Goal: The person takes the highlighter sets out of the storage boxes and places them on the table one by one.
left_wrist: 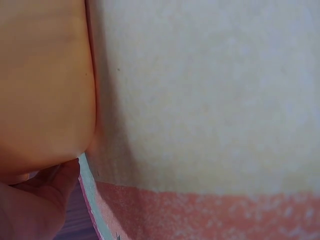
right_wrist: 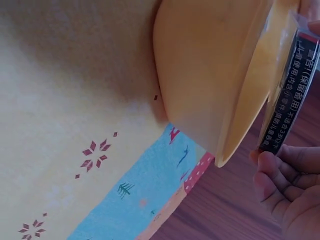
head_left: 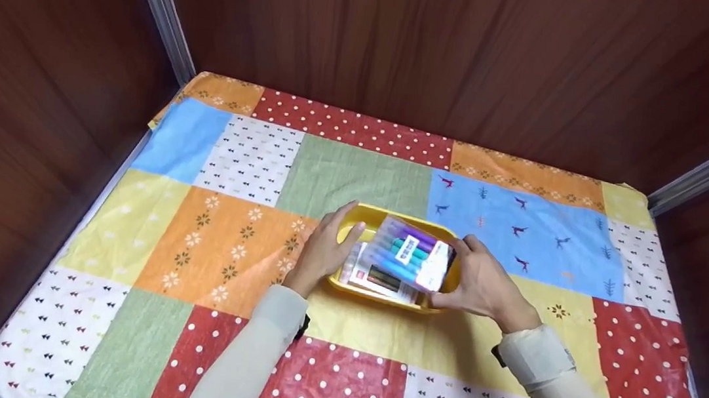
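A yellow plastic basket (head_left: 383, 302) sits on the patchwork cloth in the head view. My right hand (head_left: 481, 281) grips a clear pack of colored markers (head_left: 411, 251) by its right end, thumb at the near corner and fingers at the far one. The pack is tilted over the basket; its black printed end (right_wrist: 290, 95) faces the right wrist camera. My left hand (head_left: 326, 249) holds the basket's left side, with the thumb over the rim. Beneath the markers, a white box with a dark picture panel (head_left: 379, 279) lies inside, partly covered.
A cloth of colored patches (head_left: 224, 245) covers the table. Dark wood-grain panels (head_left: 410, 46) rise behind it and on both sides, with metal strips (head_left: 166, 14) at the corners.
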`<state>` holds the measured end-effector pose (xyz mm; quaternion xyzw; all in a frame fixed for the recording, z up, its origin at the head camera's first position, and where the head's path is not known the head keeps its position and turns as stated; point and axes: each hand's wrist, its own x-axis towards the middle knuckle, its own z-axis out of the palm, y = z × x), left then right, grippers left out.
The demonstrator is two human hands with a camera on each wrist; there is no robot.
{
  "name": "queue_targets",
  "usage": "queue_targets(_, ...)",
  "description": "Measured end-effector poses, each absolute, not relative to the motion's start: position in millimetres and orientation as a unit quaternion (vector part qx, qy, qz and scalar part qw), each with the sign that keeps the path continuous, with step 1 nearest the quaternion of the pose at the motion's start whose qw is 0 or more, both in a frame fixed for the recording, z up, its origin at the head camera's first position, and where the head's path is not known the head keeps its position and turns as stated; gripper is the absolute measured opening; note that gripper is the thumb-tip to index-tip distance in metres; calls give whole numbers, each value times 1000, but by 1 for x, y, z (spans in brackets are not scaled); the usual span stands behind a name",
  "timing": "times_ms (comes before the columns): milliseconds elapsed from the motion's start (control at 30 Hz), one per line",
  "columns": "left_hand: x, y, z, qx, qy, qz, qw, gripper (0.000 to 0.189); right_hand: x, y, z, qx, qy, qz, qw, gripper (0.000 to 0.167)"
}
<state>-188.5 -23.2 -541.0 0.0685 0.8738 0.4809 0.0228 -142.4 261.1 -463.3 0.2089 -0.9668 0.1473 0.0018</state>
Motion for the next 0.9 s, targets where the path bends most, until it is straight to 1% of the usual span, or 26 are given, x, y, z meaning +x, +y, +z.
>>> queue_targets(200, -187, -23, -542, 66, 874, 481, 27, 59, -134, 268, -470, 172, -973, 156, 17, 103)
queue_targets(433, -188, -23, -544, 65, 872, 485, 22, 58, -126, 277, -474, 137, -974, 169, 56, 94)
queue_targets(700, -188, -24, -541, 68, 871, 485, 25, 58, -113, 286, -473, 120, -975, 171, 78, 96)
queue_targets(900, -188, -24, -539, 71, 875, 479, 32, 58, -107, 290, -475, 98, -976, 157, 113, 93)
